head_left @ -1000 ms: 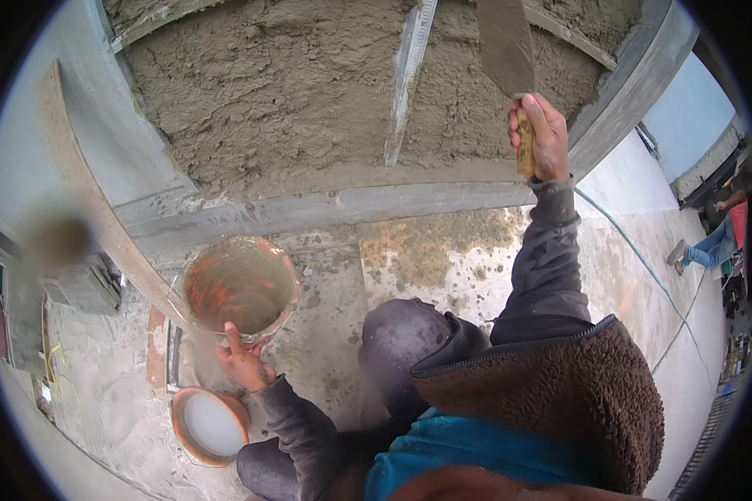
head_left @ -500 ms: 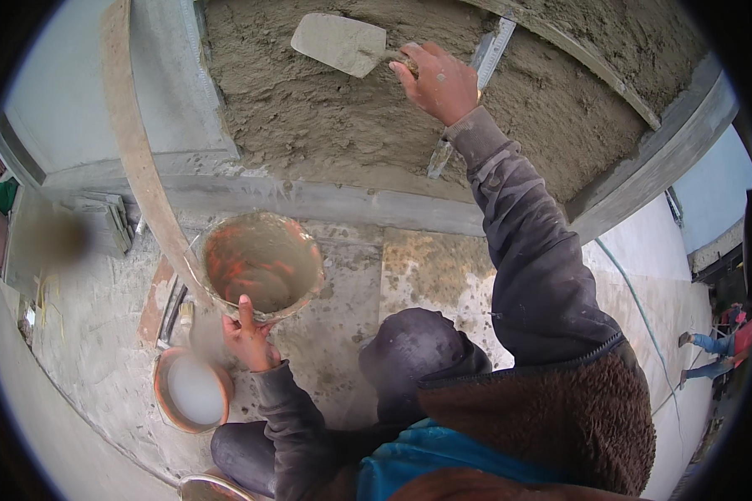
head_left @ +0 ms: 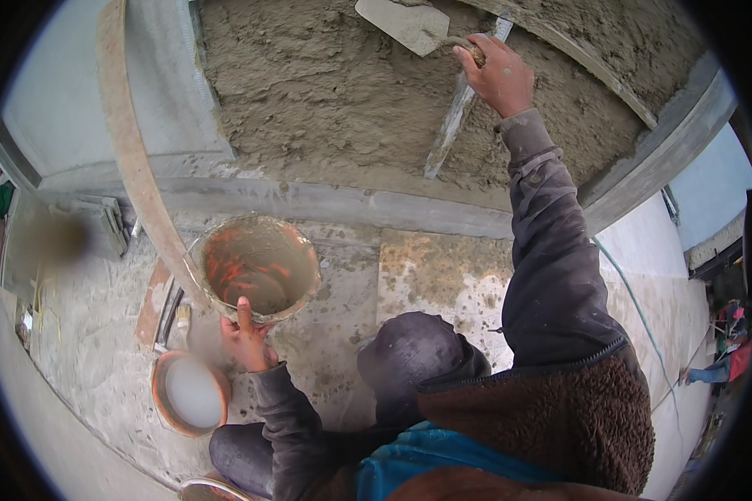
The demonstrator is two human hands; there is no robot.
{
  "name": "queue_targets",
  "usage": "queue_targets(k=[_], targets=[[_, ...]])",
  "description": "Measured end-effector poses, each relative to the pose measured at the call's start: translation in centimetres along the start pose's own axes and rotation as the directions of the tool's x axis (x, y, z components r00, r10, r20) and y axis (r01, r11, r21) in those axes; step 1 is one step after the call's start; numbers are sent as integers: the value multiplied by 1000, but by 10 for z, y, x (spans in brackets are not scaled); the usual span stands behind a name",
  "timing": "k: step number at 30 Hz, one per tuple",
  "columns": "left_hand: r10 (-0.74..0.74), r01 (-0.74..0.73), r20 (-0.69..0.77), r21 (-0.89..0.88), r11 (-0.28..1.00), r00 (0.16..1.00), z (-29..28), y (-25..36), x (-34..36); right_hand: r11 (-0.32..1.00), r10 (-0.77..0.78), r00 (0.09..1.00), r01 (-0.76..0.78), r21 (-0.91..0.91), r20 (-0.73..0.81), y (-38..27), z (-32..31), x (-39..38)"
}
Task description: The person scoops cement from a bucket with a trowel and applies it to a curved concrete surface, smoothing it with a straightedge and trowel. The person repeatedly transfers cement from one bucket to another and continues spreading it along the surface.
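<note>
My right hand (head_left: 501, 77) is wrapped round the handle of a trowel (head_left: 405, 25), held up against the wall at the top. Rough wet mortar (head_left: 326, 108) covers that wall, and a metal guide strip (head_left: 453, 125) is set into it just below my right hand. Lower left, my left hand (head_left: 249, 341) grips the near rim of a bucket (head_left: 259, 260), thumb over the edge. The bucket is tilted with its mouth toward me; mortar smears its orange inside and some lies at the bottom.
A long wooden board (head_left: 134, 142) leans past the bucket's left side. Beside my left hand stand an orange bucket of cloudy water (head_left: 194, 392) and a brush (head_left: 183, 317). A hose (head_left: 635, 292) crosses the floor at right, where another person (head_left: 718, 367) shows at the edge.
My right hand and the trowel have moved right and slightly up along the wall. My left hand keeps its hold on the bucket. The person at far right has shifted.
</note>
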State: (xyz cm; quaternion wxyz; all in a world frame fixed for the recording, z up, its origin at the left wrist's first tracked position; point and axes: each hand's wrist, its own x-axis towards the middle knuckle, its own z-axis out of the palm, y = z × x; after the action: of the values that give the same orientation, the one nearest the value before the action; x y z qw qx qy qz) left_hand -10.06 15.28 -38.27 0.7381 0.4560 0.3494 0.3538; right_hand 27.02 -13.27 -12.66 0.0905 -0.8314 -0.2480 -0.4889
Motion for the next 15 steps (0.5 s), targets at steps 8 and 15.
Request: queue_targets(k=[8, 15], targets=[[9, -9, -42, 19, 1000, 999, -1, -9, 5, 994, 49, 998, -52, 93, 28, -5, -60, -76], [8, -8, -12, -21, 1000, 1000, 9, -2, -3, 523, -221, 906, -204, 828, 362, -47, -129, -130]])
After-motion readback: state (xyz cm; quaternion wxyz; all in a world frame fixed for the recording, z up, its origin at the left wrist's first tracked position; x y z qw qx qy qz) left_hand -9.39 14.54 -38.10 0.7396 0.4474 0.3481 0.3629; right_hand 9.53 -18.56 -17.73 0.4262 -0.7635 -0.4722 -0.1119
